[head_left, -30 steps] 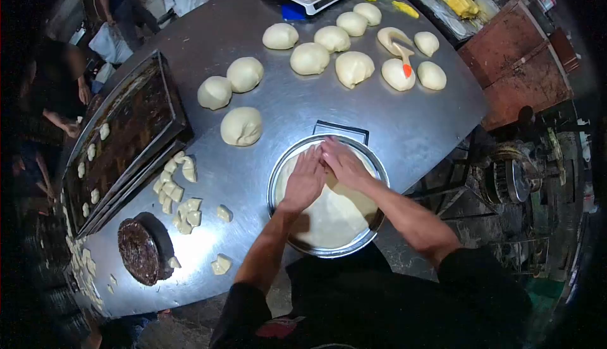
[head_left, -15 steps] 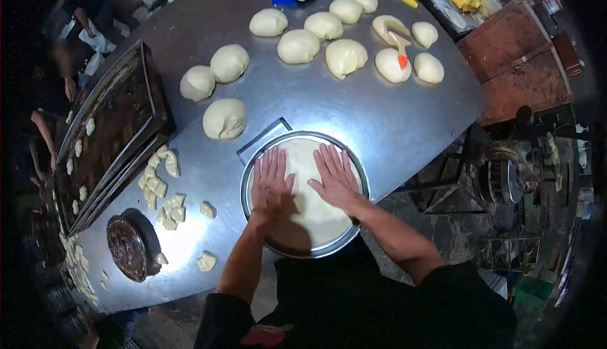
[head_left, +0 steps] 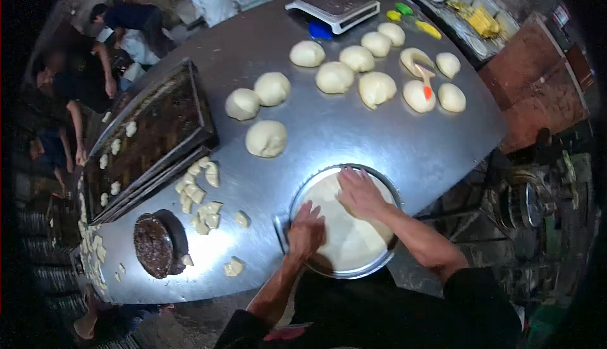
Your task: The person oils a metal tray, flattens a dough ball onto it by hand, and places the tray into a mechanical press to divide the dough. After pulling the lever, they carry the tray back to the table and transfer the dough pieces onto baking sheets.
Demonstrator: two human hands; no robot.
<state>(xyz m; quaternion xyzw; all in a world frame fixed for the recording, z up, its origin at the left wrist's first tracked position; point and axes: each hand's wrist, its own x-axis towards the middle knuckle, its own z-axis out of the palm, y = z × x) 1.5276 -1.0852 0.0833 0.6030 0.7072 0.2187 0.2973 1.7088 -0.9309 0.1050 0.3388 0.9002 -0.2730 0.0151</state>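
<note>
Pale dough (head_left: 344, 244) fills a round metal pan (head_left: 399, 205) near the front edge of the steel table. My left hand (head_left: 306, 232) rests at the pan's left side, partly over the rim, its fingers apart. On the far part of the dough lies my right hand (head_left: 363, 196), flat with fingers stretched. Neither hand grips anything. A flat metal frame or handle (head_left: 281, 234) shows beside the pan at the left. One large dough ball (head_left: 266, 138) sits beyond the pan.
Several dough balls (head_left: 335, 78) and an orange-and-white tool (head_left: 427, 82) lie farther back, before a scale (head_left: 338, 4). Cut dough pieces (head_left: 207, 216), a dark round mass (head_left: 153, 246) and stacked baking trays (head_left: 202, 135) stand left. A co-worker (head_left: 79, 74) reaches over the trays.
The view has shifted, so the table's things sit farther right. My left hand has moved toward the pan's left rim; my right hand has slid across to the dough's far side.
</note>
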